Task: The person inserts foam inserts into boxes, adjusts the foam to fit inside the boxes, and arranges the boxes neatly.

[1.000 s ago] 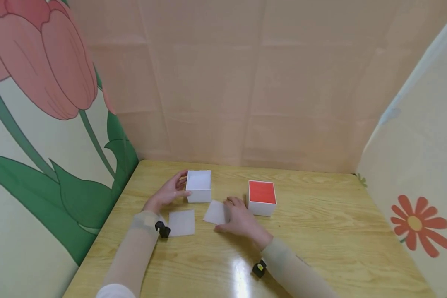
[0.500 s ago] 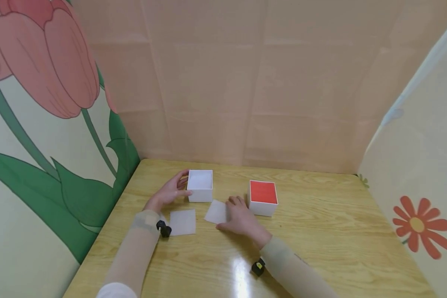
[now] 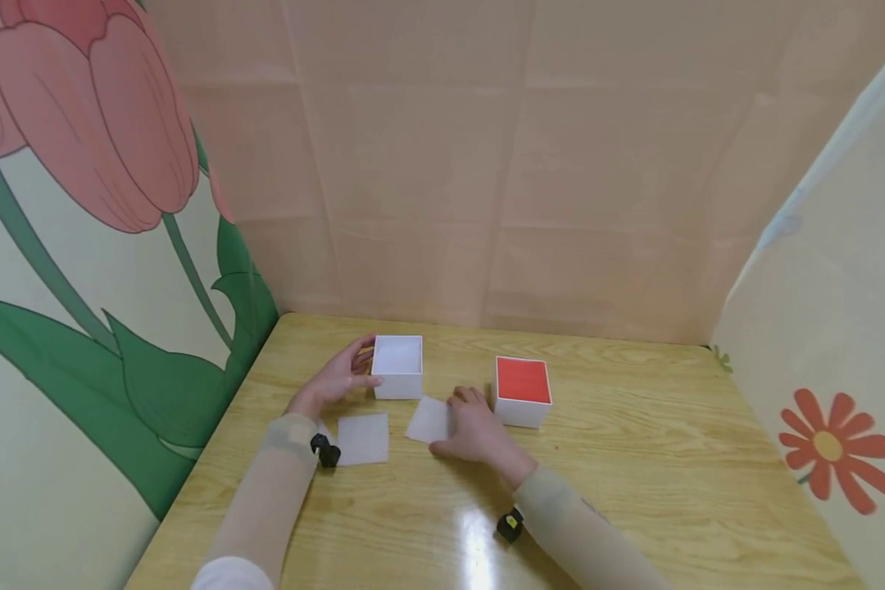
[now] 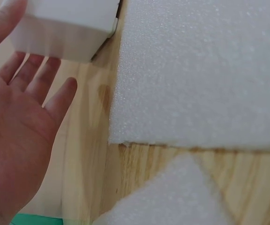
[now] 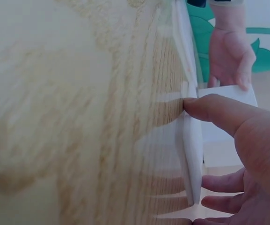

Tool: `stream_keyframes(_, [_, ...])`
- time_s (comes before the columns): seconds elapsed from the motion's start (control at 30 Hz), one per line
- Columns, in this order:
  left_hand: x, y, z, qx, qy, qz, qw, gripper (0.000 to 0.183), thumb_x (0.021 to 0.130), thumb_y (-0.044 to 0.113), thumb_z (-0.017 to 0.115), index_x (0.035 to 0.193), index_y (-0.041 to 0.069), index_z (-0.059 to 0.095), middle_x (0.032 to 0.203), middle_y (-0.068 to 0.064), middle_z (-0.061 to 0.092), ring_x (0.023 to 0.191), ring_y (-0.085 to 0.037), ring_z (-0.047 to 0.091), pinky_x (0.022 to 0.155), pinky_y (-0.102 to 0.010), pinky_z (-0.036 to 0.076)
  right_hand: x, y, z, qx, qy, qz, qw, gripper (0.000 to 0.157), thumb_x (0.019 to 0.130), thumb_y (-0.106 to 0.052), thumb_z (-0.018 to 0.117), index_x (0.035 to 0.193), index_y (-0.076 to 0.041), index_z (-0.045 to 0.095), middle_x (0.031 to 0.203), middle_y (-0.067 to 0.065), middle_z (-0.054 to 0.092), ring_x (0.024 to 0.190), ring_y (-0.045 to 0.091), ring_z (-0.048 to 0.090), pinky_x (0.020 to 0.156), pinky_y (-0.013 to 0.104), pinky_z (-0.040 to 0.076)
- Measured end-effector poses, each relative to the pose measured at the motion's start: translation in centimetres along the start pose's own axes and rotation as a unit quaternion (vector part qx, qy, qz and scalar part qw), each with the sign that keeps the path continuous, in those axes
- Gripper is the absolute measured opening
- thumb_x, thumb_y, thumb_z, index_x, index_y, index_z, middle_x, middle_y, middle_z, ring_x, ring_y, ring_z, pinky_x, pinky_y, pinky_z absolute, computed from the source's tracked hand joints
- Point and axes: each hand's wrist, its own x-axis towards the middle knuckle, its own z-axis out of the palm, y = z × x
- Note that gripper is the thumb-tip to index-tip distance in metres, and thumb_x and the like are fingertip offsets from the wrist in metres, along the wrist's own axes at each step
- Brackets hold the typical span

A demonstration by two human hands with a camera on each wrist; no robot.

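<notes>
My left hand (image 3: 334,382) holds a small white square box (image 3: 398,387) at its left side, thumb on the front wall and fingers behind. The box is open at the top with a white inside. My right hand (image 3: 476,429) spans a thin white foam sheet (image 3: 426,419) just in front of the box, thumb and fingers at its edges. In the right wrist view the thumb touches the sheet's rim, with the fingertips farther along it. Another foam sheet (image 3: 363,438) lies flat near my left wrist. Part of a further foam piece (image 4: 167,197) shows below it in the left wrist view.
A second white box (image 3: 519,413) with a red top surface (image 3: 524,381) stands right of my right hand. The wooden table (image 3: 634,442) meets a pink cloth backdrop (image 3: 413,205) behind, with flower-printed panels on both sides. Wrist cameras sit on both forearms.
The view has shifted very slightly. Both hands, the boxes and the foam sheets keep their places relative to one another.
</notes>
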Motion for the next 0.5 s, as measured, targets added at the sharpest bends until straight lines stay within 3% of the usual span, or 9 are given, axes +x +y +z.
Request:
stream_keyframes(0.23, [-0.03,0.18,0.05,0.005,0.000,-0.003,1.0000,0.099,0.094,0.012,0.084,0.171,0.008,0.020,0.175,-0.014,0.025,0.159,-0.037,0.029,0.129,-0.050,0.027,0.27,0.10,-0.06,-0.007,0.001,-0.014,1.000,0.090,0.072,-0.055,0.092,0.135,0.003,0.065,0.152,0.020,0.053,0.145,0.044,0.043,0.125,0.064,0.028])
stream_keyframes(0.5, [0.01,-0.07,-0.11,0.003,0.003,-0.002,1.0000,0.099,0.094,0.012,0.084,0.170,0.006,0.021,0.175,-0.015,0.025,0.159,-0.038,0.029,0.129,-0.051,0.026,0.23,-0.29,-0.39,-0.005,-0.004,-0.020,1.000,0.088,0.072,-0.054,0.093,0.134,0.001,0.065,0.151,0.018,0.054,0.146,0.046,0.042,0.122,0.057,0.038])
